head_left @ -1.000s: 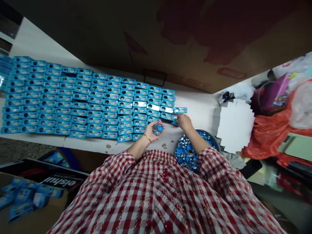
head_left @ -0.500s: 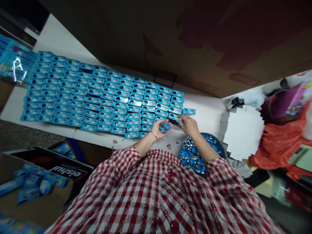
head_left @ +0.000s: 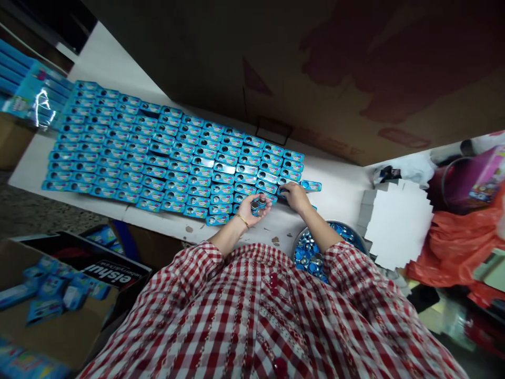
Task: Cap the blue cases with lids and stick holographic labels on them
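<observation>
My left hand point(head_left: 251, 210) is cupped palm up, its fingers curled around a few small round metal pieces point(head_left: 256, 205). My right hand point(head_left: 295, 197) reaches down to the right end of the blue boxes, fingertips pinched together on a box point(head_left: 283, 190). Whatever lies between those fingertips is hidden. Flat blue boxes point(head_left: 173, 163) stand in tight rows, many with a dark round opening at one end. One blue box point(head_left: 311, 186) sits apart to the right, a round blue piece at its end. Below my right forearm is a metal bowl point(head_left: 361, 239) of round blue-and-silver pieces.
A large cardboard carton point(head_left: 221, 63) rises behind the rows on the white table point(head_left: 335, 176). White card pieces point(head_left: 402, 221) and red plastic bags point(head_left: 461, 226) lie at right. An open carton point(head_left: 79, 331) with blue packs stands at lower left; clear-wrapped blue packs point(head_left: 39, 95) sit at far left.
My right hand has moved slightly left, its fingertips now down at a blue box. My left hand has shifted a little left, still cupped around the round pieces. The whole view has shifted slightly.
</observation>
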Available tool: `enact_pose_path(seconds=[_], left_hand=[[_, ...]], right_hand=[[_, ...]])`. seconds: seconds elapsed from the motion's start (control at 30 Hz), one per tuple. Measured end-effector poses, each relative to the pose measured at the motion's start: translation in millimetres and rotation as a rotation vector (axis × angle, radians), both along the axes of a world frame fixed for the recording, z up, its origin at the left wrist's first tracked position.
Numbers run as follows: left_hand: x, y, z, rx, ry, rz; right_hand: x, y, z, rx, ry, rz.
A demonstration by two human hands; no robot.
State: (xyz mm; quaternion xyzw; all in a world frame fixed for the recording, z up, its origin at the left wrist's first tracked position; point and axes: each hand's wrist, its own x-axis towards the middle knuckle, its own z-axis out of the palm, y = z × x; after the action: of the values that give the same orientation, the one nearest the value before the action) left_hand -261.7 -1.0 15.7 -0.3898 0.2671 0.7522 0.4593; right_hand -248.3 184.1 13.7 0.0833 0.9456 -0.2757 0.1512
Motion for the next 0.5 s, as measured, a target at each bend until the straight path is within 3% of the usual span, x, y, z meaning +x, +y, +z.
enact_pose_path(seconds=[0.27, 0.5], left_hand=[[-1.1, -16.8, -4.1, 0.038, 0.011, 0.056], [-4.5, -18.4, 5.6, 0.005, -0.015, 0.081]], right_hand=[[-15.6, -13.4, 7.9, 0.323, -0.157, 0.126], [-45.5, -18.3, 6.4, 0.450, -0.428, 0.173]])
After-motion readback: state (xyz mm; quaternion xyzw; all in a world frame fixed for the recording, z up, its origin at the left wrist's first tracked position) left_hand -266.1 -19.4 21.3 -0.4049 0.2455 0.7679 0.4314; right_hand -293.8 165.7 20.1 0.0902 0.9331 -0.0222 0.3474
